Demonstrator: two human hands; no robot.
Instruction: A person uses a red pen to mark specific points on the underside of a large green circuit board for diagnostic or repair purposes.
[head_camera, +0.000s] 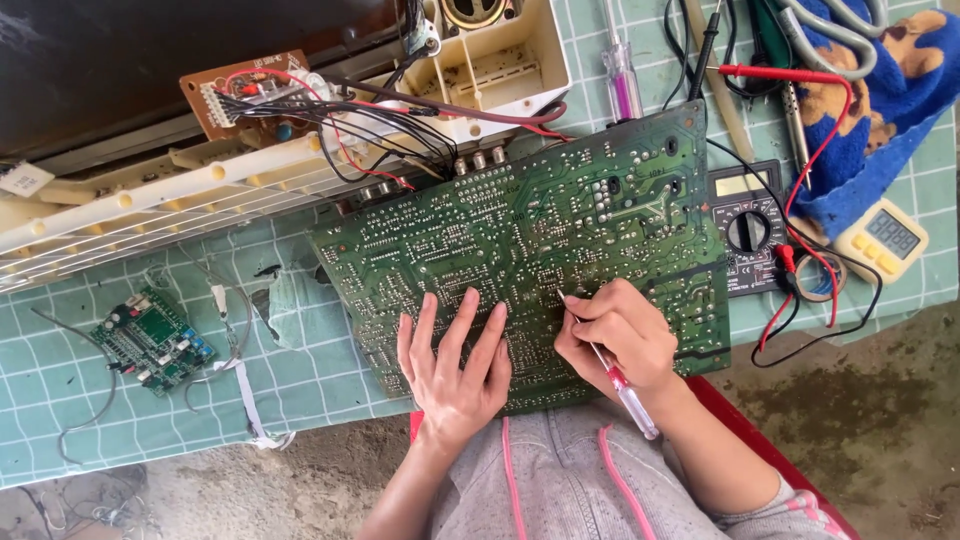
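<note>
Large green circuit board (530, 250): stiff, light, fragile solder side (hold by edges). Left hand (455, 365) spread flat on it; right hand (620, 335) grip pinching a screwdriver (622, 385).

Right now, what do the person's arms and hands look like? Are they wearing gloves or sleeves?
No gloves: both the left hand and the right hand are bare, with no rings or watch showing. The forearms are bare too. A grey sleeve with pink trim shows only near the right elbow.
</note>
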